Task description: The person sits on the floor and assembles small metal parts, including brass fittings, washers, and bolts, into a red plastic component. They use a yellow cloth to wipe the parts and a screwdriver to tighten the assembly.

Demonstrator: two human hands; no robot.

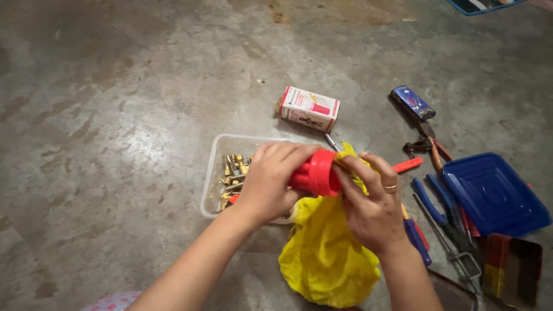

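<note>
Both forearms come up from the bottom edge, bare, and between them hangs a yellow cloth (328, 259), crumpled, drooping down to the floor. That floor is grey concrete (115, 115), mottled, scuffed, with a pale shine at left and a rusty stain near the top edge.

Now the hands. The left hand (271, 184) is wrapped round a red plastic cylinder (317, 171), ribbed along its side, lying roughly level. Fingers curl over the top of it, a firm clasp. The right hand (371, 201) is pinched on the upper fold of the yellow cloth, pressing it against the cylinder's right end, and there's a ring on one finger. So the red cylinder sits up off the ground, right between the two hands, just above the clear plastic tub (216, 173).

That tub rests on the concrete behind the left hand, holding a jumble of brass-coloured metal bits. Beyond it lies a small white and red carton (310, 108) on its side. Further right, a little blue packet (413, 102), well apart from the carton.

Over on the right it's a scatter of tools: pliers with blue handles (432, 204), a screwdriver with an orange handle (408, 166) poking out behind the right hand, and a dark blue lid (495, 193) flat on the floor. Nearest corner, a dark, reddish tin (512, 268).
</note>
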